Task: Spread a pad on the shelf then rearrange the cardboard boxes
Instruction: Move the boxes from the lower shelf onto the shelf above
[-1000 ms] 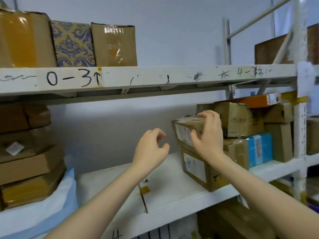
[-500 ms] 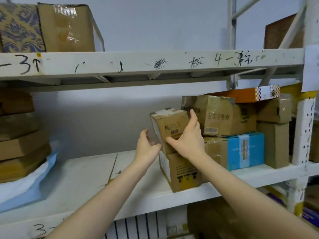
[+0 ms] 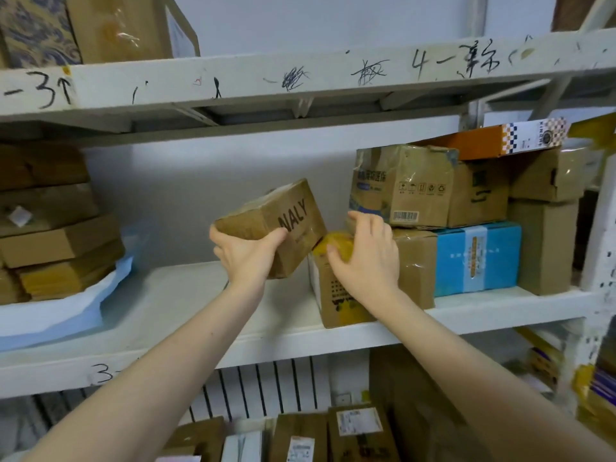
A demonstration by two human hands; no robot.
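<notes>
Left grip (image 3: 248, 258) clasps tilted box (image 3: 293, 225) (printed "NALY"); right grip (image 3: 366, 258) curls round yellow-taped box (image 3: 336, 295) beside it.

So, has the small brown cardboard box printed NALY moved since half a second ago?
Yes. The NALY box has come off the yellow-taped brown box and now hangs tilted to its left, held by the left hand.
</notes>
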